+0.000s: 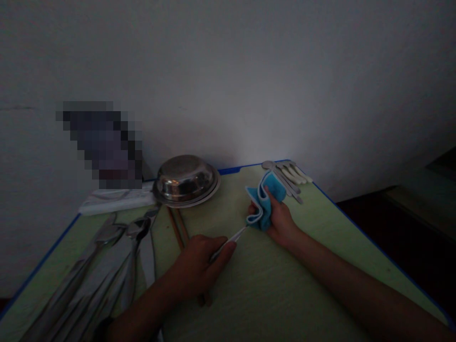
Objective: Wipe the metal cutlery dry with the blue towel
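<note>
On table (pixel 274 294) | upturned metal bowl (pixel 185 178), inside hidden | hands (pixel 283 222): cloth (pixel 276 184), utensil (pixel 235 235)

Coarse pixel blocks (pixel 103 142) hide whatever stands against the wall (pixel 231 95). The left hand (pixel 199 263) covers one end of a pale utensil (pixel 233 239), its kind unclear, and part of two wooden sticks (pixel 175 228). A blue cloth (pixel 276 187) hides part of the right hand (pixel 281 222). The bottom edge crops the surface (pixel 256 294) and some metal utensils (pixel 101 268)

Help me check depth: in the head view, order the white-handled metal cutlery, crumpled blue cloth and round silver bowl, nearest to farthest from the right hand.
1. Blue cloth, in the right hand.
2. White-handled cutlery, just beyond.
3. Silver bowl, leftmost.
</note>
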`<control>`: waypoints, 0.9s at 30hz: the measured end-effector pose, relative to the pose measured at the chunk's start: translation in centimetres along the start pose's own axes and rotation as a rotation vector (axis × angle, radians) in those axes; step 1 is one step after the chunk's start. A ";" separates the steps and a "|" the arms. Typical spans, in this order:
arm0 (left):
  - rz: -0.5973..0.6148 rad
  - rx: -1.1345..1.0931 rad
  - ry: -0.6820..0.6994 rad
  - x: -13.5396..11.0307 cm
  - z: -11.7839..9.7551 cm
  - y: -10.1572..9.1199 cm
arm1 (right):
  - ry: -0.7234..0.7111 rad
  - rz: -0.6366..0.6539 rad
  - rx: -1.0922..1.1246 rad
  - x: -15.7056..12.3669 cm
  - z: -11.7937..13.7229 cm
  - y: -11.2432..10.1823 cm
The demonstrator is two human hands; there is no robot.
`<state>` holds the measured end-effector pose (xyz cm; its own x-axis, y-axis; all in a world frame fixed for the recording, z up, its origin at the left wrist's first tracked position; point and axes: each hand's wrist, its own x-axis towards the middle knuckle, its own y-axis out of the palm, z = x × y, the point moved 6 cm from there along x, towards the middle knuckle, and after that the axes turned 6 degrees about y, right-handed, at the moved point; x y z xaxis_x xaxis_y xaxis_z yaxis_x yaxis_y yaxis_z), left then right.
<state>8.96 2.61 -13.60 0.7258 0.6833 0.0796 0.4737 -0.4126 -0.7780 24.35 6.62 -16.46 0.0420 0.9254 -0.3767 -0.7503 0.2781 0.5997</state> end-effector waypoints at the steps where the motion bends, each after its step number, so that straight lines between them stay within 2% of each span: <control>1: 0.012 0.013 0.010 0.0 -0.1 0.1 | 0.000 0.018 0.001 -0.1 0.1 0.2; 4: 0.037 0.055 0.037 0.1 -0.5 0.1 | 0.011 0.078 0.014 -0.4 0.2 0.6; 9: 0.084 0.116 0.054 0.1 -0.6 0.4 | 0.027 0.074 0.047 -0.2 0.2 0.5; 14: 0.061 0.139 0.063 0.1 -0.4 0.4 | 0.034 0.094 0.018 0.1 0.1 0.3; 20: -0.009 -0.035 0.005 0.0 0.0 -0.2 | -0.055 -0.022 -0.120 0.5 0.1 -0.8; 25: -0.095 -0.162 -0.089 -0.2 0.6 -0.8 | -0.114 0.166 -0.237 0.3 -0.1 -0.2; 27: -0.101 -0.179 -0.111 -0.2 0.7 -0.8 | -0.120 0.202 -0.299 0.3 -0.1 -0.1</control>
<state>8.05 3.21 -13.46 0.6154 0.7847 0.0748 0.6296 -0.4322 -0.6456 24.39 6.80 -16.71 -0.0626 0.9824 -0.1761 -0.9101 0.0162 0.4141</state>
